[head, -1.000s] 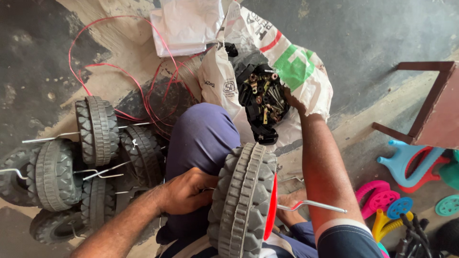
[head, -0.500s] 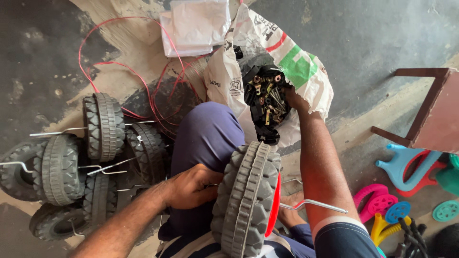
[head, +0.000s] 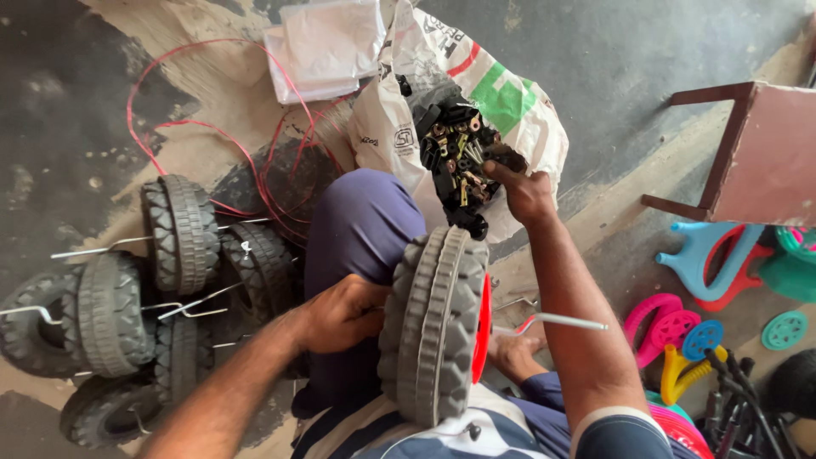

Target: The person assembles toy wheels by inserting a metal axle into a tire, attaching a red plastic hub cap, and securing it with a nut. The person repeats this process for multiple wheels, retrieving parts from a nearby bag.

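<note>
Since a second ago little has shifted: both hands keep their places, the right hand [head: 525,192] only nudging a touch deeper among the small black plastic parts with brass pins [head: 459,157] at one o'clock. Its fingers are curled loosely into that heap inside the white printed woven sack [head: 510,110]; whether they pinch a piece cannot be told. At centre, the left hand [head: 340,313] lies bent-fingered against the side of the grey ribbed plastic wheel with a red hub [head: 435,327], which stands upright on edge on the lap, its thin metal axle rod [head: 561,320] jutting toward three o'clock. At nine o'clock lie more dark treaded wheels [head: 110,314], red wire [head: 212,136] looping above them.
</note>
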